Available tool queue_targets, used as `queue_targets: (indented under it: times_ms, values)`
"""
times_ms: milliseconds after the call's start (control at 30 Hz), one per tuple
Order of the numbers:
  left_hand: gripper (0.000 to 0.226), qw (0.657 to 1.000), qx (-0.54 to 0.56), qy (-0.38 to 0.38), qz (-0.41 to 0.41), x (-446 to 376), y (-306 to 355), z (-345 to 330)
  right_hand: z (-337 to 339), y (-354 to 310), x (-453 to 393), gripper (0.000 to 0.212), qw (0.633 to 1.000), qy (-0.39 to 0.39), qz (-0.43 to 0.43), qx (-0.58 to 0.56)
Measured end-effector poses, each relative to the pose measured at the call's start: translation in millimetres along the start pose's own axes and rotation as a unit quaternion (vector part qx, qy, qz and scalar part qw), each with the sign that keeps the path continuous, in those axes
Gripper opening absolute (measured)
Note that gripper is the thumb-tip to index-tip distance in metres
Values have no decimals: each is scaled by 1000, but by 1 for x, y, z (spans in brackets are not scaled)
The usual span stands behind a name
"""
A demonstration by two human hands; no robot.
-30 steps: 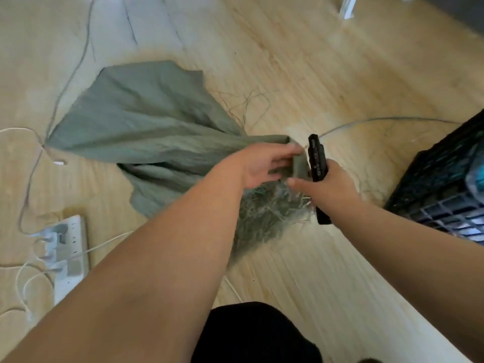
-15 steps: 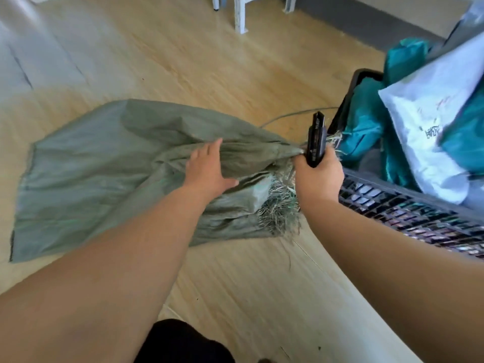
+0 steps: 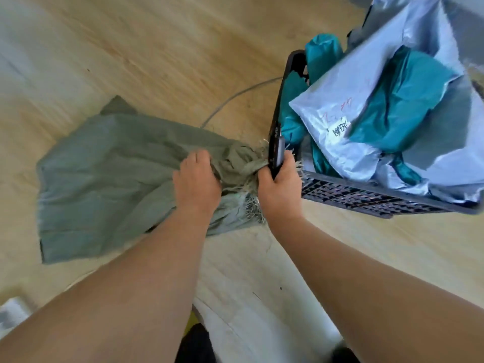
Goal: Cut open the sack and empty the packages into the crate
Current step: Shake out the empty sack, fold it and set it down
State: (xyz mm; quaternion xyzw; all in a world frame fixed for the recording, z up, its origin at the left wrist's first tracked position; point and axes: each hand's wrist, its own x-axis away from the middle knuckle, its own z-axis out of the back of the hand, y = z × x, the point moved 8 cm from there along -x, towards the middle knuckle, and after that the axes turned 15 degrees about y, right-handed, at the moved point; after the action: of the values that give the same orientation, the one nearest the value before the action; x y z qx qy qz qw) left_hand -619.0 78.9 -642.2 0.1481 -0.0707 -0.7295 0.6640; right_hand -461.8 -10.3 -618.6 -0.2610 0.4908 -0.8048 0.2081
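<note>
Item 1, sack (image 3: 112,179): grey-green woven cloth, flat and slack on the floor (image 3: 157,48), looking empty; long axis runs roughly 9 o'clock to 3 o'clock, closed end at 9, frayed cut mouth (image 3: 251,203) at 3, bunched between the 2 hands. Item 2, left hand (image 3: 196,182): palm down, fingers curled into the gathered cloth just left of the mouth, gripping it. Item 3, right hand (image 3: 280,187): closed around a black cutter (image 3: 276,148) held upright, blade end toward 12 o'clock; the same fist appears to pinch the mouth's edge, though the contact is partly hidden. Item 4, crate (image 3: 366,197): dark lattice plastic, at 3 o'clock of the right hand, its near corner touching or just beside that hand. Item 5, packages (image 3: 392,100): teal and pale silver mailers, heaped above the rim; none seen on the floor. Item 6, cable (image 3: 235,98): grey, lying on the floor at 12 o'clock of the sack. Judgement: emptying looks done, with the sack spent. Key relation: the sack trails away toward 9 o'clock from both hands, the left hand nearer its body, the right nearer the crate; clearing the sack likely falls to the left hand, pulling along that axis.
</note>
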Motion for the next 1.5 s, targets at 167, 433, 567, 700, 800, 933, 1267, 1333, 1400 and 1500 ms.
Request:
queue_targets:
  times_ms: [167,433,567,700,800,933,1267,1333,1400,1500]
  values:
    - [45,995,-88,-15,-42,37,24,63,64,-29,29,2,998,24,-59,26]
    - [39,996,-69,21,62,14,44,201,198,-120,22,5,980,140,-96,105]
    - [34,991,-42,-99,75,22,95,234,264,-166,29,15,963,169,-101,185]
    - [32,980,22,-191,-49,33,199,271,303,-233,39,45,965,135,0,226]
    - [23,965,123,-226,-48,35,284,313,326,-270,41,44,992,59,-11,114]
    - [20,937,241,-244,-63,40,391,363,383,-281,37,25,994,8,-107,24]
    - [30,953,-127,-217,-172,94,450,356,637,-294,11,6,895,410,-164,-54]
    - [29,952,-124,-212,-180,90,461,357,672,-284,14,17,882,436,-178,12]
    - [25,936,-93,-227,-253,94,499,362,691,-283,19,28,883,428,-167,100]
    - [9,890,4,-304,-341,123,573,377,674,-297,22,39,914,384,-91,95]
